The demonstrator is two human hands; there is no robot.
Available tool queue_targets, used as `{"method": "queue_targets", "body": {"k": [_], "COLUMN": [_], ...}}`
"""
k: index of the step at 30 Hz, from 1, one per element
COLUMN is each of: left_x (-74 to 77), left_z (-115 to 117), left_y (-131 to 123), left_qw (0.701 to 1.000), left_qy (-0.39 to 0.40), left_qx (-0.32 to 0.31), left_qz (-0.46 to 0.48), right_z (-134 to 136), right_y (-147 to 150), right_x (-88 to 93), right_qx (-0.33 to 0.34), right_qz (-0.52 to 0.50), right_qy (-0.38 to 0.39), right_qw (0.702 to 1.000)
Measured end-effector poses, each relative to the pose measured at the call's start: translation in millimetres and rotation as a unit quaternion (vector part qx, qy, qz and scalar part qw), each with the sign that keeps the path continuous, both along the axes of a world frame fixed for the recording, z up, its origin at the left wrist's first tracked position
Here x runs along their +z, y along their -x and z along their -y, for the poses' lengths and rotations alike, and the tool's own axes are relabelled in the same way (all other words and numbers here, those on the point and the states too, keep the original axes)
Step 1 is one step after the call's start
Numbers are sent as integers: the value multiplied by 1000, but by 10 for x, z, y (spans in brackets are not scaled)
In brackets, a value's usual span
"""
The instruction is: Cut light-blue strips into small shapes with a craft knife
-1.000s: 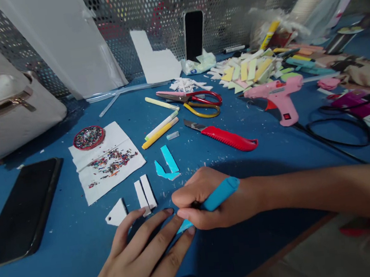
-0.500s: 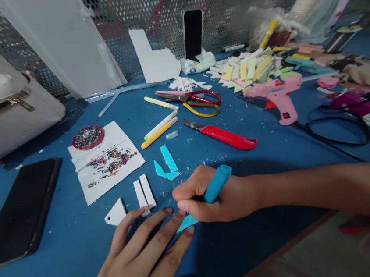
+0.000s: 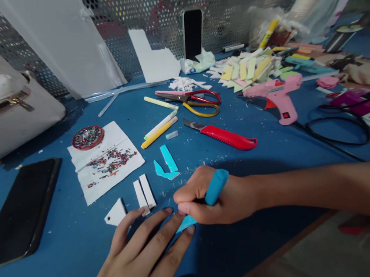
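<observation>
While the left hand [image 3: 141, 262] presses spread fingers on one blue paper strip [image 3: 187, 222] at the near edge, the right hand [image 3: 211, 197] pinches one blue cutter [image 3: 215, 187] there. Two blue scraps [image 3: 166, 162], two white strips [image 3: 144, 193], one red knife [image 3: 227, 137] lie farther off.

Craft workbench, blue table [image 3: 273, 155] strewn with pink glue gun [image 3: 278, 95], scissors [image 3: 197, 98], paper scraps [image 3: 247, 70], perforated metal backboard [image 3: 132, 12]
</observation>
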State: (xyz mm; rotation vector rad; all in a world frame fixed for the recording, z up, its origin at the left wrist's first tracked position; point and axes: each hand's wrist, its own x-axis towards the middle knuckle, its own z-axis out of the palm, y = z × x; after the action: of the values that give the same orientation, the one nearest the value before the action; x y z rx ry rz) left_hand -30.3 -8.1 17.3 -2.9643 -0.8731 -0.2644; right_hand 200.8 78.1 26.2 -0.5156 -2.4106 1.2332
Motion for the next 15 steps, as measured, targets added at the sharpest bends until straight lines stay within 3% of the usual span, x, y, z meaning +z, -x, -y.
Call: {"method": "queue_targets", "body": {"k": [10, 15], "left_x": [1, -5], "left_z": [-5, -2], "left_y": [1, 5], "left_qw": [1000, 1000], "left_qy": [-1, 0], "left_qx": [1, 2], "left_qz": [10, 5], "right_z": [13, 1], "right_y": [10, 0], "right_x": [18, -19], "right_qx": [-10, 4], "right_qz": [47, 5], "right_qy": [-31, 8], "right_qw": [998, 1000]}}
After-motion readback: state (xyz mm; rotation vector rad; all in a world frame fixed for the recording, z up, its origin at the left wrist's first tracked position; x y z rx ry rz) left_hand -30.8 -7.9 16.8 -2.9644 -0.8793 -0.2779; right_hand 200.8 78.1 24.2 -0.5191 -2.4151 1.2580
